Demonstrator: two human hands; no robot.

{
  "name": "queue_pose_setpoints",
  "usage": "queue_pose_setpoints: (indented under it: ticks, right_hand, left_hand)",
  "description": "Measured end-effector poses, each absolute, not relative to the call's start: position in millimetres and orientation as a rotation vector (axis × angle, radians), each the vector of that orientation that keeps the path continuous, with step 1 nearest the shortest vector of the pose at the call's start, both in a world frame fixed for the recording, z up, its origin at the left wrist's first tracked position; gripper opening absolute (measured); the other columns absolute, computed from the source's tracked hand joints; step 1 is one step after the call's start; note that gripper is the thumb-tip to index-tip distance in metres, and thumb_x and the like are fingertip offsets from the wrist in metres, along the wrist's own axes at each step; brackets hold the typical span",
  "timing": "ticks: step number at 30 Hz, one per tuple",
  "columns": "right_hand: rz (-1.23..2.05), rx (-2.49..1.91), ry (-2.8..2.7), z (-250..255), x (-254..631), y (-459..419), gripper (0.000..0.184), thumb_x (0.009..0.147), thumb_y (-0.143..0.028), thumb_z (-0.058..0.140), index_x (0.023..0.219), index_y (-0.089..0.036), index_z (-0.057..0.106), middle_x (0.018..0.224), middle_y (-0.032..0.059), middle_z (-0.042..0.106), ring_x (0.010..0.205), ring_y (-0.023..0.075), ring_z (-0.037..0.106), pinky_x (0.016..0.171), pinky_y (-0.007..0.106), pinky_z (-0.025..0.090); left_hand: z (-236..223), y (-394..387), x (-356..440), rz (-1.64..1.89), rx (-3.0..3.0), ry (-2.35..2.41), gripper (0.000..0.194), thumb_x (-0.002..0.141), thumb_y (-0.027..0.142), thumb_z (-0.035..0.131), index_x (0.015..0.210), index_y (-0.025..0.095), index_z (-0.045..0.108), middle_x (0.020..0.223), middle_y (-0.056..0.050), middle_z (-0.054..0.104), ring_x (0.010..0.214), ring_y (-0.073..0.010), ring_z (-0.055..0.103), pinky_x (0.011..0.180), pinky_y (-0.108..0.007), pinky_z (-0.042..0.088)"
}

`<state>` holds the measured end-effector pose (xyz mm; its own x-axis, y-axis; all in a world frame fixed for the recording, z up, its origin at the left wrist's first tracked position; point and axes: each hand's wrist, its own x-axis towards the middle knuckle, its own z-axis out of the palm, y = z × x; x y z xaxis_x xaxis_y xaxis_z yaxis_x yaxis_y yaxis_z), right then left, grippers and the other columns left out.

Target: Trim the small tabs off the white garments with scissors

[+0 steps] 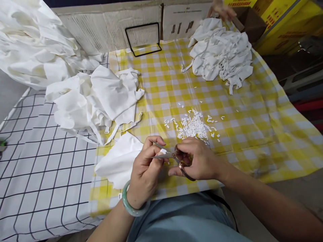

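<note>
My left hand, with a green bangle on its wrist, is closed on a white fabric piece that spreads out over the table to its left. A small white end of it pokes up between thumb and fingers. In my right hand is a pair of scissors with bronze-coloured handles. Their parted blades point left, around that small end and close to my left fingers. Just beyond my hands lies a heap of tiny white snippets.
White fabric pieces with straps lie at left, below a bigger white pile. Another white fabric pile sits at back right, where another person's hand shows. A black wire stand leans by cardboard. Yellow checked cloth covers the table.
</note>
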<state>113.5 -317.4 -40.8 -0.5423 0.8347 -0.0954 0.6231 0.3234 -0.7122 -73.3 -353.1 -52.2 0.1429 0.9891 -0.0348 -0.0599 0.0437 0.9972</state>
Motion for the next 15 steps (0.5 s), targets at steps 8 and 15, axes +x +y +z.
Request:
queue_pose_setpoints:
  ticks: [8,15]
  right_hand:
    - [1.103,-1.295,-2.247,-41.1,115.5,-319.0,0.051,0.068,-0.053,0.078,0.055,-0.019,0.043,0.051,-0.0053,0.044,0.053,0.0094,0.039,0.056,0.025,0.031]
    - [1.034,-1.300,-2.195,-45.5,128.6,-323.6,0.052,0.075,-0.053,0.072,0.052,-0.019,0.040,0.049,-0.0062,0.039,0.050,0.0080,0.033,0.054,0.024,0.028]
  left_hand:
    - [-54.8,-353.4,-72.4,1.101,1.209,1.058,0.025,0.096,0.029,0.049,0.077,0.019,0.062,0.097,-0.011,0.052,0.106,-0.0247,0.045,0.080,-0.031,0.042]
    - [-51.9,-347.2,-62.1,1.056,1.233,1.003,0.025,0.096,0.027,0.049,0.077,0.019,0.062,0.101,-0.009,0.052,0.105,-0.0229,0.047,0.085,-0.032,0.042]
